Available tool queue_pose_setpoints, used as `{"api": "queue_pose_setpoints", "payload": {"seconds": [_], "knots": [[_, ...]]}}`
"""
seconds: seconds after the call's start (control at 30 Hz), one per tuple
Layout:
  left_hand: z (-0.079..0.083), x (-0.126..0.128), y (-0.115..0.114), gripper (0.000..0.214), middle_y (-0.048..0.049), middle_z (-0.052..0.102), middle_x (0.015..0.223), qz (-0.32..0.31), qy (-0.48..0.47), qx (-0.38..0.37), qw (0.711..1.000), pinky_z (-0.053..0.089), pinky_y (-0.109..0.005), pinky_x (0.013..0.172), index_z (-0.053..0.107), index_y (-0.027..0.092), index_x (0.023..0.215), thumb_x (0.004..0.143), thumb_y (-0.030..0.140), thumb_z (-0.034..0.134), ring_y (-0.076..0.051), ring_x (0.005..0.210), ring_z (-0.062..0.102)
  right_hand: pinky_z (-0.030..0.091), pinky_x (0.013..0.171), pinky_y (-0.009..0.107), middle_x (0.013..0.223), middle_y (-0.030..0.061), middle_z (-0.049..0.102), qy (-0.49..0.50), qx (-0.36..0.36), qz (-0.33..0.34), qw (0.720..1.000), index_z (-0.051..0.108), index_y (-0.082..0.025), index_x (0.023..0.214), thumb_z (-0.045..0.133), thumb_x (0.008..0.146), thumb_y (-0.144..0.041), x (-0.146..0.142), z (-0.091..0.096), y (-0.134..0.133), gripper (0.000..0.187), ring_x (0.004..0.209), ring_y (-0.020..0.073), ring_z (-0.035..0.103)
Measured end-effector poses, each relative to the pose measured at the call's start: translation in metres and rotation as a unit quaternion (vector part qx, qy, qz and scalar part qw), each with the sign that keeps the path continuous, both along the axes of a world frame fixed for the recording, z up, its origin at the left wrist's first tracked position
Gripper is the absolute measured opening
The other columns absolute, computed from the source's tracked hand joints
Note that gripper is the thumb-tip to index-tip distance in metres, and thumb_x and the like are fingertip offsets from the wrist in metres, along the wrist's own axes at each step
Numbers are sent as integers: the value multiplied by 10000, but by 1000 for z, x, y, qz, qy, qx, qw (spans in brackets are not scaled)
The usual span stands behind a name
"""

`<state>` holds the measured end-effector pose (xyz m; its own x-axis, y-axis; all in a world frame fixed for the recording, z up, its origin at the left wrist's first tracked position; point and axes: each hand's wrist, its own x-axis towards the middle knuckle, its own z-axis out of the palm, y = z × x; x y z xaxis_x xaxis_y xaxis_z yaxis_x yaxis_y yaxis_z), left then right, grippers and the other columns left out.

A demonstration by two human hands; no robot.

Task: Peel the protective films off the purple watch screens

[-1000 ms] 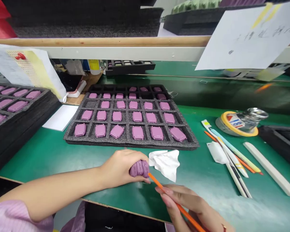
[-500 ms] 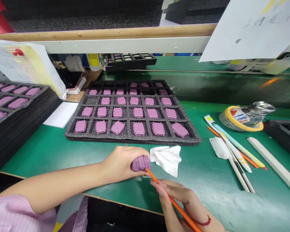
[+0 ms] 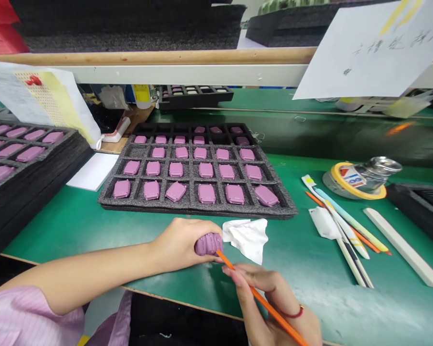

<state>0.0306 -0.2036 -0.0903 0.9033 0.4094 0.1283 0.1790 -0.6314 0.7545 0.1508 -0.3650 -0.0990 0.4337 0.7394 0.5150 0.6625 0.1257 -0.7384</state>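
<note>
My left hand (image 3: 185, 242) is closed around several purple watch-case-shaped parts (image 3: 206, 244), stacked side by side. My right hand (image 3: 270, 300) grips a thin orange stick (image 3: 261, 300) like a pen. The stick's tip touches, or comes very near, the rightmost part in the stack. Just beyond the hands, a crumpled white tissue (image 3: 250, 238) lies on the green tabletop. Behind it stands a black foam tray (image 3: 198, 210) whose compartments hold similar purple parts (image 3: 206, 193), some of them tilted.
A second foam tray (image 3: 54, 166) stands at the left, beside white paper (image 3: 94, 171). On the right lie a toothbrush (image 3: 341, 214), several sticks, a pale bar (image 3: 404, 247) and a metal-topped jar (image 3: 380, 168) in a yellow tape roll (image 3: 337, 185). A shelf edge (image 3: 187, 72) crosses above.
The whole view has shifted slightly. Both hands keep their grips, with the orange stick's tip still at the stacked parts. My right hand appears slightly further left.
</note>
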Motion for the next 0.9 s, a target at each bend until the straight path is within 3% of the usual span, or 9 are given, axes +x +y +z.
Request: {"api": "queue_pose_setpoints", "payload": {"seconds": [0.17, 0.37, 0.57, 0.9], "knots": [[1, 1, 1, 245, 13, 774, 965, 18, -2, -4, 1000, 506, -232, 803, 671, 216, 977, 774, 260, 801, -163, 856, 723, 610, 673, 206, 855, 35, 747, -10, 11, 38, 999, 592, -221, 909, 608, 941, -127, 4, 1, 2, 101, 751, 146, 762], [3, 2, 1, 260, 16, 774, 970, 17, 5, -24, 1000, 508, -226, 781, 673, 221, 987, 777, 302, 804, -165, 857, 726, 612, 697, 230, 885, 39, 755, -60, -7, -8, 998, 602, -229, 952, 583, 977, -186, -2, 4, -2, 53, 763, 155, 760], [1, 2, 1, 267, 18, 777, 994, 20, -10, -32, 999, 520, -231, 814, 674, 221, 987, 756, 232, 808, -164, 868, 728, 597, 713, 233, 899, 43, 756, -127, -7, -37, 991, 619, -224, 975, 581, 970, -145, -9, 10, 1, 88, 749, 151, 752], [0, 2, 0, 269, 15, 774, 963, 27, 0, -37, 999, 513, -232, 768, 678, 219, 983, 765, 297, 815, -166, 841, 727, 588, 678, 197, 853, 51, 731, -143, -14, 7, 990, 581, -220, 982, 529, 992, -163, -5, 14, 3, 78, 712, 117, 717]]}}
